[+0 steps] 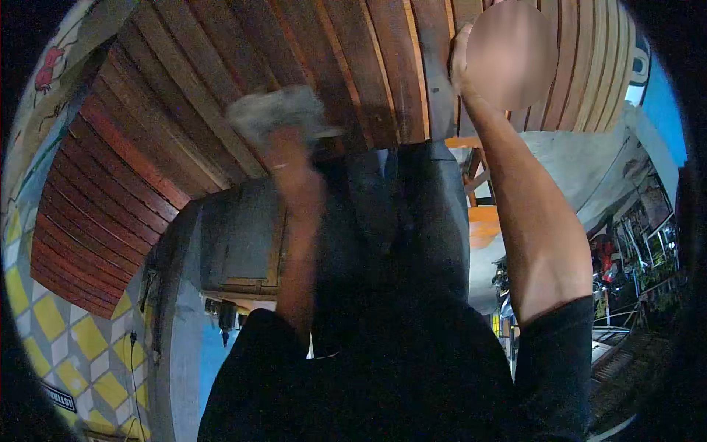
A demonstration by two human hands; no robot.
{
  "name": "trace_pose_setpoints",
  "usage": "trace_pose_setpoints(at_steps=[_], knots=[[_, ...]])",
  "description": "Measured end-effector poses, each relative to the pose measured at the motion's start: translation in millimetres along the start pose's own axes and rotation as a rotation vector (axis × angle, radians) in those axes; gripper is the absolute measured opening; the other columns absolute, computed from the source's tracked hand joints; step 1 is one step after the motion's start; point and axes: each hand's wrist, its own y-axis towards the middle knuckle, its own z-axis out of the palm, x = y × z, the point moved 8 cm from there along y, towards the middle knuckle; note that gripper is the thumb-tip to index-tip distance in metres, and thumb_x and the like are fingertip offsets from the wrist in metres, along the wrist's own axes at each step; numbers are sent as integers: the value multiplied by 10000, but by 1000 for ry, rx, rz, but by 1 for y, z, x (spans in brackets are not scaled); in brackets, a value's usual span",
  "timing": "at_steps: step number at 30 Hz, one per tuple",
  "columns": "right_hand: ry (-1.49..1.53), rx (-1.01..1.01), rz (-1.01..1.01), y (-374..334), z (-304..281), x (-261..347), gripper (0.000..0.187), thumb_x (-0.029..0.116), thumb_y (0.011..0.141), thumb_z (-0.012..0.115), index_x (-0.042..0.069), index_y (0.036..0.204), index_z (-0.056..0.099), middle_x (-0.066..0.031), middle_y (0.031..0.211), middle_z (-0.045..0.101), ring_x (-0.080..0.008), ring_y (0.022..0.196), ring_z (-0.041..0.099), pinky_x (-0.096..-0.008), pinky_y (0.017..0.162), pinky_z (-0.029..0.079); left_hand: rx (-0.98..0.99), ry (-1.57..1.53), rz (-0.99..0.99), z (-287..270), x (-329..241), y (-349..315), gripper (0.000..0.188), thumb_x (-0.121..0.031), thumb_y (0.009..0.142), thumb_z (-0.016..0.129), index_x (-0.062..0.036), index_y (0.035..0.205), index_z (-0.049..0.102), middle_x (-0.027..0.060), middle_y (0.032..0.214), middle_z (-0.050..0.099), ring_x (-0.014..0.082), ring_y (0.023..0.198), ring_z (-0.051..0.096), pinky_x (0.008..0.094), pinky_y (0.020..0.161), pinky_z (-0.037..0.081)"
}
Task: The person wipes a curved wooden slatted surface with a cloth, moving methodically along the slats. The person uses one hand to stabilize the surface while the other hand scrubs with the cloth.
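A pale grey cloth (283, 110), smeared by motion, is bunched in my left hand (287, 153). It lies against a row of brown wooden slats (368, 66) that runs across the top of the view. My left forearm is blurred too. Farther right, my right hand (464, 62) is up at the same slats, by a grey strip (440, 96) between them. A blurred oval patch hides most of that hand, so its grip does not show.
Redder slats (103, 214) curve down at the left, above a yellow, white and grey diamond-patterned surface (81, 353) with a dark cable (134, 376). An orange object (483, 225) is beyond my right forearm. Cluttered metal items (637, 250) fill the far right.
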Motion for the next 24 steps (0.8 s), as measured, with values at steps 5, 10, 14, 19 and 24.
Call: trace_pose_setpoints(at_steps=[5, 10, 14, 19, 24], knots=[[6, -19, -11, -1, -1, 2, 607, 320, 958, 434, 47, 1490, 331, -183, 1522, 346, -377, 1427, 269, -546, 1149, 175, -100, 0, -394, -40, 108, -25, 593, 119, 820, 420, 78, 1412, 408, 284, 1495, 369, 416, 1423, 309, 486, 1178, 234], [46, -49, -6, -4, 3, -3, 600, 345, 951, 451, 83, 1482, 355, -158, 1517, 359, -363, 1421, 280, -555, 1137, 189, -200, -181, -125, 0, -12, -4, 611, 136, 819, 428, 53, 1425, 416, 287, 1495, 367, 404, 1444, 271, 517, 1192, 170], [92, -157, -34, -4, 2, 3, 572, 377, 936, 476, 140, 1453, 419, -121, 1481, 418, -336, 1384, 343, -564, 1097, 245, 126, -533, 152, 54, -163, 19, 496, 46, 842, 531, 12, 1337, 530, 225, 1455, 448, 379, 1380, 392, 492, 1130, 335], [89, -148, -47, -6, 9, -7, 616, 397, 906, 506, 123, 1450, 419, -134, 1469, 424, -335, 1386, 342, -579, 1107, 227, 260, -696, 267, 59, -214, 21, 486, -81, 869, 541, -41, 1353, 533, 148, 1474, 454, 318, 1364, 432, 457, 1107, 374], [74, -140, -89, -4, 1, 2, 574, 365, 931, 496, 107, 1440, 434, -145, 1469, 429, -347, 1381, 348, -557, 1106, 251, 178, -464, 194, 27, -120, 3, 511, -63, 872, 529, -63, 1383, 527, 127, 1476, 465, 287, 1360, 449, 468, 1097, 381]])
